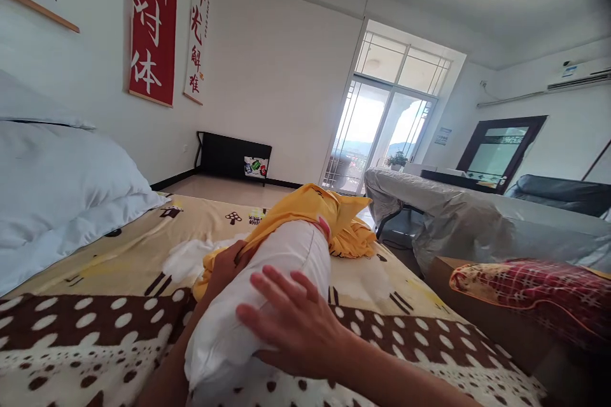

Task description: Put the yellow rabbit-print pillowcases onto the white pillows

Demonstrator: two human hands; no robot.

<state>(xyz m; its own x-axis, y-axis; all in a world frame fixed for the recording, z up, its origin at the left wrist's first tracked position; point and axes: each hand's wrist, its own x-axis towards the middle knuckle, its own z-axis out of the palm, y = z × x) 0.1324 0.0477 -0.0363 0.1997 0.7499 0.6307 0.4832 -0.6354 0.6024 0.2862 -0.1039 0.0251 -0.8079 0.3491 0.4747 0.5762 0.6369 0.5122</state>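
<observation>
A long white pillow lies lengthwise before me on the bed, and its far end is inside a yellow pillowcase. The case is bunched around that end, with loose folds spreading to the right. My left hand is at the pillow's left side, closed on the edge of the yellow cloth; its fingertips are partly hidden. On top of the pillow's near part rests my right hand, fingers spread, slightly blurred.
A patterned blanket covers the bed. White bedding is piled at left. To the right are a cardboard box with a red checked cloth and plastic-covered furniture. A black folding frame leans by the wall.
</observation>
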